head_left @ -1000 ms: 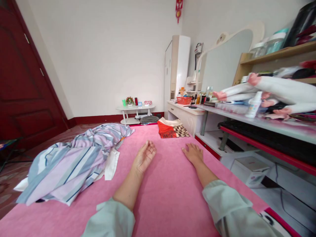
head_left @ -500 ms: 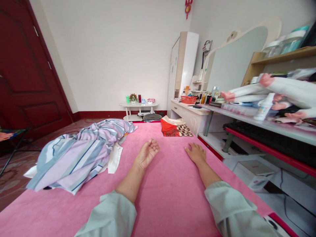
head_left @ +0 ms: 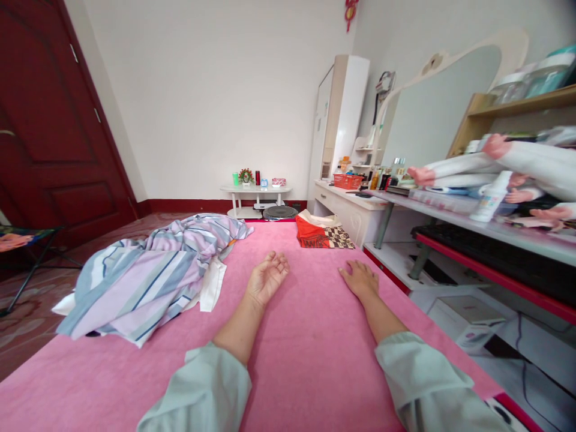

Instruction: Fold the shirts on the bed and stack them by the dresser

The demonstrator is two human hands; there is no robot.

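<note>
Left hand (head_left: 269, 277): palm up, fingers half curled, holding nothing | Right hand (head_left: 362, 279): palm down, fingers spread, holding nothing | Pink cover (head_left: 310, 342): under both | Red cloth (head_left: 310, 233): just past them

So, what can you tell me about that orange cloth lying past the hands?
The orange cloth looks like soft fabric, lying in a low, folded-looking pile. Cream fabric shows along its far side, a brown-and-cream checked area on the right, and dark markings, too small to read, near its front edge. It rests on the far part of the pink cover; neither the left hand nor the right hand touches it.
</note>
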